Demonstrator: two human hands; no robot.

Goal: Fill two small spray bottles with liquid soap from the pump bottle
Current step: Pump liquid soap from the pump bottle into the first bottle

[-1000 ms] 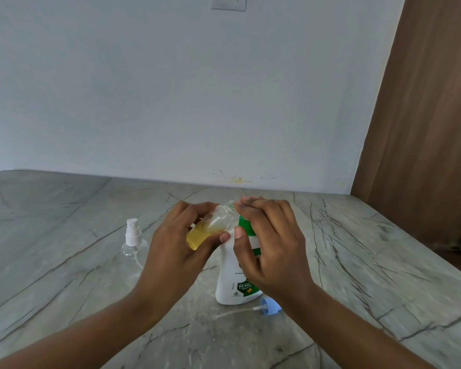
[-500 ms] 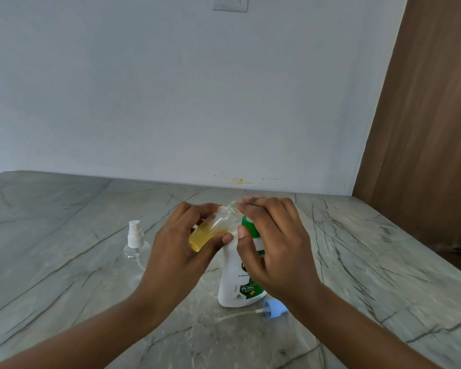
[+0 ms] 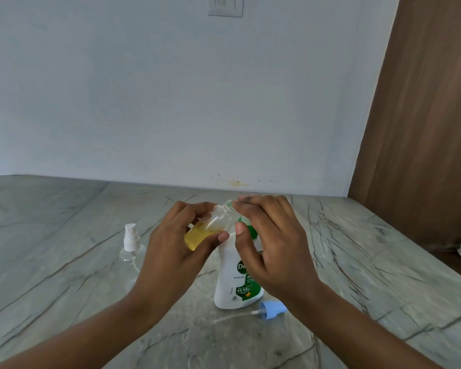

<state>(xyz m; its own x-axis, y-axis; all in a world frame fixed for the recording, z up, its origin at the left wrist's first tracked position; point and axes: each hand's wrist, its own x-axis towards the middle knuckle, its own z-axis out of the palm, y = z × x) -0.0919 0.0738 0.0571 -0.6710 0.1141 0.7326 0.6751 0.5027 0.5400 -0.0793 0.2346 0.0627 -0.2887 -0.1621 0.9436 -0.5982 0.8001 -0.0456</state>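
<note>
Tilting a small uncapped spray bottle [image 3: 209, 226] part-full of yellow soap, the left hand [image 3: 175, 251] grips it against the white pump bottle [image 3: 233, 284] on the marble counter [image 3: 64, 262]; the right hand [image 3: 270, 243] presses down over the pump top; a second, clear spray bottle [image 3: 131, 245] stands capped to the left.

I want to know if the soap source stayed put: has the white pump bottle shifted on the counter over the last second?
No. The white pump bottle keeps its spot beside the blue spray cap; only the camera moved.
</note>
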